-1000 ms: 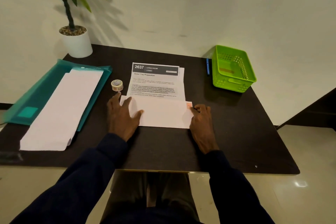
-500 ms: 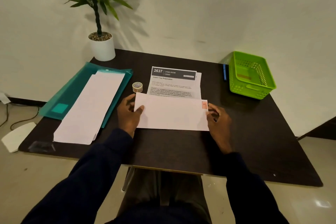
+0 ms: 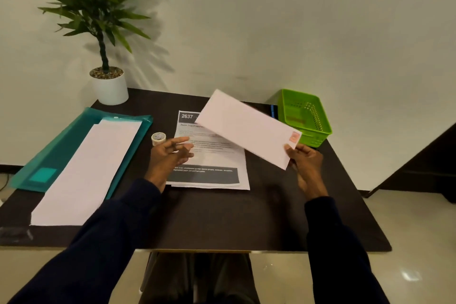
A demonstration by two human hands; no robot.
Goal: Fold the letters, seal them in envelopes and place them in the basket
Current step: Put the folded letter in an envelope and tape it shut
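Note:
My right hand (image 3: pixel 305 161) pinches the stamped end of a white envelope (image 3: pixel 244 126) and holds it tilted in the air above the table, its far end pointing up and left. Beneath it a stack of printed letters (image 3: pixel 209 165) headed "2637" lies flat in the middle of the dark table (image 3: pixel 222 219). My left hand (image 3: pixel 170 158) hovers over the left edge of the letters with fingers loosely spread, holding nothing. The green basket (image 3: pixel 306 116) stands at the back right, just beyond the envelope's stamped corner.
A roll of tape (image 3: pixel 158 138) sits left of the letters. A stack of white envelopes (image 3: pixel 91 168) lies on a teal folder (image 3: pixel 61 145) at the left. A potted plant (image 3: pixel 108 81) stands at the back left corner. A blue pen (image 3: pixel 272 110) lies beside the basket.
The envelope, which lay flat on the letters under both hands, has been lifted and swung up to the right by my right hand. My left hand has let go of it.

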